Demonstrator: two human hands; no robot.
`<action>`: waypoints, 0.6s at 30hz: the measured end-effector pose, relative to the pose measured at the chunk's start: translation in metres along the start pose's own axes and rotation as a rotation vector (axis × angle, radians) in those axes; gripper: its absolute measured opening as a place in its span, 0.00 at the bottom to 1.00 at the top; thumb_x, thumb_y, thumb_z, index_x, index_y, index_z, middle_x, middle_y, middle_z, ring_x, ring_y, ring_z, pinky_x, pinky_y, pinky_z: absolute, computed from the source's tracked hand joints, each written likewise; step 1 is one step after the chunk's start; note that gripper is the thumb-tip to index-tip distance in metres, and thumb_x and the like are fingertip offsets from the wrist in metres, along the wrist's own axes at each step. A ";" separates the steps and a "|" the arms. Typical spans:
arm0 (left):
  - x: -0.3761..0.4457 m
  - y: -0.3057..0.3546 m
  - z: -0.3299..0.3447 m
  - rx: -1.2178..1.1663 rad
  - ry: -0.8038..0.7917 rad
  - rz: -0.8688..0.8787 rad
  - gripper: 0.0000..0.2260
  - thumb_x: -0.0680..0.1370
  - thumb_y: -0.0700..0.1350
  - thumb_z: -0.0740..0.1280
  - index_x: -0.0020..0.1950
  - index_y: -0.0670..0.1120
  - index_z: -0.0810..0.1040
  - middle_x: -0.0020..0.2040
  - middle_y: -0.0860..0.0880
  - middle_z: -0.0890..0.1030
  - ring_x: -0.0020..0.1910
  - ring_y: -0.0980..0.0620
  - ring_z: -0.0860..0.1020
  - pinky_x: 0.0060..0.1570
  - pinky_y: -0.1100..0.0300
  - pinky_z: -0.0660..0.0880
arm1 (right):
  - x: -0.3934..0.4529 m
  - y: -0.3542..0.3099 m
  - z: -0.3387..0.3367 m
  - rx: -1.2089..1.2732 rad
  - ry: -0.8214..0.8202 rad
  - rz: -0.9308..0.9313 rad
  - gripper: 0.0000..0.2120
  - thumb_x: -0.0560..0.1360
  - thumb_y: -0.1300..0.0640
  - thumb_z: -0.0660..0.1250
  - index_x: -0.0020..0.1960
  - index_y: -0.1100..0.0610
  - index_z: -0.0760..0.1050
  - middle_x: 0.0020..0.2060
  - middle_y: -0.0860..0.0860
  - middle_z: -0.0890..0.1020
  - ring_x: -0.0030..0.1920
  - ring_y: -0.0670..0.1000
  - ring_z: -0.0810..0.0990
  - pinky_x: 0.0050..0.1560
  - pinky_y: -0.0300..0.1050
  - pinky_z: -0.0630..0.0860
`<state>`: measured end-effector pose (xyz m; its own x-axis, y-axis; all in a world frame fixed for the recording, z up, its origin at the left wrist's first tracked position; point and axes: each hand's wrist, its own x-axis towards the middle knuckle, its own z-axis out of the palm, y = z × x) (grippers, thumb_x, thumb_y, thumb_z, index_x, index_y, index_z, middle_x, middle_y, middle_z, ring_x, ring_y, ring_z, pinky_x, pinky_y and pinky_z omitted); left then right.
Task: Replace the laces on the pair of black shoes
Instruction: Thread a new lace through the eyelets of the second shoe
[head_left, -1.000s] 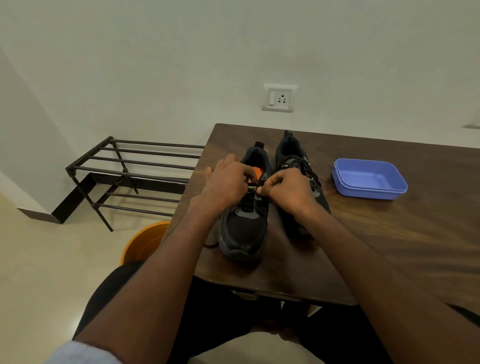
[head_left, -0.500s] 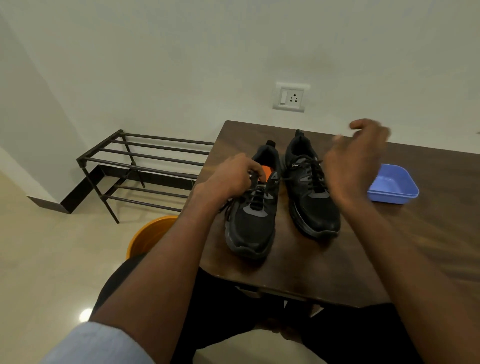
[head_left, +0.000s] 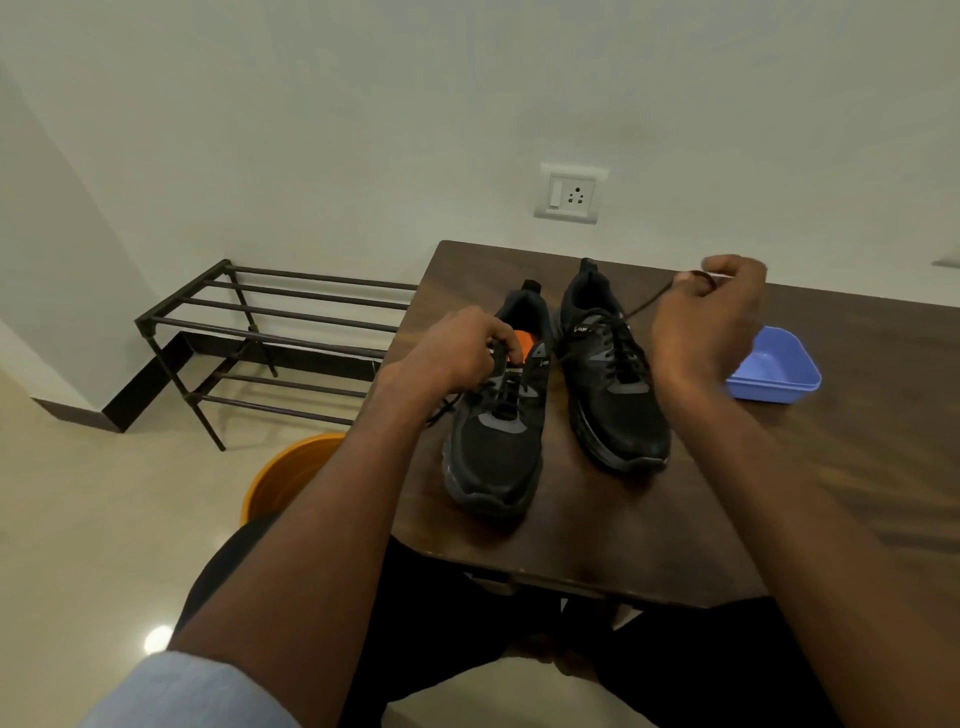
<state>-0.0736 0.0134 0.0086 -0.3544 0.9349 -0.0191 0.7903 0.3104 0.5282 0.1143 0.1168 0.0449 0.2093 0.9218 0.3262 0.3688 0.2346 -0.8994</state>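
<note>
Two black shoes stand side by side on the dark wooden table (head_left: 779, 493), toes toward me. My left hand (head_left: 457, 348) grips the tongue and lace area of the left shoe (head_left: 493, 452), whose orange lining shows. A black lace (head_left: 649, 304) runs taut from the shoes' lacing up and to the right, and my right hand (head_left: 711, 317) pinches its end, raised above the right shoe (head_left: 618, 410) and beyond it. The right shoe carries its laces.
A blue plastic tray (head_left: 779, 371) sits on the table right of the shoes, partly behind my right hand. A dark metal shoe rack (head_left: 270, 332) stands on the floor at left. An orange bucket (head_left: 291, 478) is beside my left knee.
My right hand left the left shoe's lacing and swung up and right, drawing the black lace out taut. My left hand stayed on the left shoe.
</note>
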 end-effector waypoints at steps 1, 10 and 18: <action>0.001 -0.001 0.001 -0.002 -0.001 -0.002 0.15 0.80 0.35 0.68 0.53 0.56 0.86 0.63 0.50 0.80 0.54 0.51 0.78 0.49 0.58 0.74 | -0.001 0.002 -0.002 -0.112 -0.054 -0.067 0.14 0.80 0.56 0.66 0.65 0.52 0.71 0.63 0.49 0.76 0.50 0.53 0.80 0.48 0.52 0.75; -0.003 0.003 0.004 -0.004 -0.013 -0.001 0.18 0.81 0.33 0.63 0.57 0.55 0.84 0.61 0.50 0.81 0.53 0.51 0.79 0.44 0.61 0.73 | -0.047 0.023 0.025 -0.555 -0.955 -0.277 0.07 0.78 0.50 0.73 0.42 0.51 0.81 0.41 0.49 0.85 0.43 0.48 0.82 0.47 0.50 0.81; -0.003 0.004 0.001 -0.018 -0.020 0.004 0.15 0.80 0.33 0.66 0.55 0.53 0.85 0.46 0.55 0.76 0.44 0.57 0.76 0.39 0.66 0.70 | -0.010 0.010 0.005 -0.406 -0.358 -0.211 0.07 0.79 0.50 0.72 0.55 0.49 0.82 0.53 0.49 0.83 0.51 0.52 0.81 0.45 0.46 0.73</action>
<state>-0.0687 0.0117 0.0103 -0.3414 0.9393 -0.0341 0.7826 0.3042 0.5432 0.1112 0.1112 0.0309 -0.1994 0.9316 0.3038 0.7021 0.3521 -0.6189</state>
